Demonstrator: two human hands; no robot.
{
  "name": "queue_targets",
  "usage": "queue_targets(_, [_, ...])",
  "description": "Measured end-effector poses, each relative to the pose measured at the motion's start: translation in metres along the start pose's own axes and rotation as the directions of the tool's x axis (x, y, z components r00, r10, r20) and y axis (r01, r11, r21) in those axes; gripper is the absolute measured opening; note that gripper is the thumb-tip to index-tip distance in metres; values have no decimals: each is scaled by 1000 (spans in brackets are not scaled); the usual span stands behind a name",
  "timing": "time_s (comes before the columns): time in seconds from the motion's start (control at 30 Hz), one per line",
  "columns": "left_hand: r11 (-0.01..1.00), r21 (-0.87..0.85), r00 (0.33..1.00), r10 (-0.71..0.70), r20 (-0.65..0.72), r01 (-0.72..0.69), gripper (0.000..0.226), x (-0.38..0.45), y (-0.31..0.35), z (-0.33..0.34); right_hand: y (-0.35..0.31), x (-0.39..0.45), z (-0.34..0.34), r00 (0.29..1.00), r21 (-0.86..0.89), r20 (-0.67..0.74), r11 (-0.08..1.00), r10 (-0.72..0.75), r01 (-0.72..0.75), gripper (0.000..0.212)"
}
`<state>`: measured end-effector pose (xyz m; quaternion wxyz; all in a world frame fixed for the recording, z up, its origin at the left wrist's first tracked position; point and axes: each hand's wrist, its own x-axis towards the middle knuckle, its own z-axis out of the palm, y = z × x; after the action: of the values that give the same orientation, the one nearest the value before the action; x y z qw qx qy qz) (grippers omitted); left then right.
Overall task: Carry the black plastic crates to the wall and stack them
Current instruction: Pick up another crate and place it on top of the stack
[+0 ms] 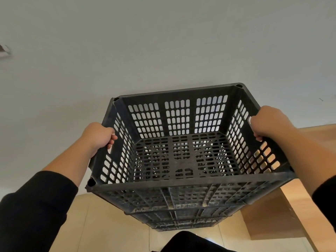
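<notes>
Crate (pixel 187 157) up in the air, black slotted plastic, mouth tipped toward the camera so we look straight down into its empty perforated floor. Its open top faces up and back at the viewer, the far wall leaning away toward the pale wall (pixel 145 42) behind it. The long axis looks to run left to right across the view, the near rim stretching widest between the two arms, though the wide lens makes that hard to swear to.

Left hand (pixel 99 136) is on the left side wall, fingers curled through the handle slot, fingertips showing inside the crate, thumb side over the rim. Firm grip there. Right hand (pixel 267 122) mirrors it on the right wall, knuckles over the top edge, fingers hooked in around the rim and handle opening, gripping the crate as well. Both black sleeves (pixel 32 206) pushed back on the forearms.

Beneath the held crate, more black crate edges (pixel 181 222) show, a lower stack just under its base; whether they touch I cannot tell. Tan floor (pixel 101 224) below, wall right ahead.
</notes>
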<state>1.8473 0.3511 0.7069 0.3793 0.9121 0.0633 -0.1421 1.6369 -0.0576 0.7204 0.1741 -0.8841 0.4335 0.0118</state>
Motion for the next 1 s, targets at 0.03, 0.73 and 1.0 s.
queue_targets(0.03, [1000, 1, 1000, 2, -4, -2, 26, 0, -1, 0, 1, 0, 1, 1000, 8, 6, 1000, 0, 0, 21])
queue_targets(0.73, [938, 316, 981, 179, -78, -146, 21, -10, 4, 1, -3, -18, 7, 997, -3, -67, 1000, -27, 26, 43])
queue_targets(1.0, [698, 635, 909, 416, 17, -331, 52, -50, 13, 5, -31, -73, 9, 953, -318, -37, 907, -302, 275, 68])
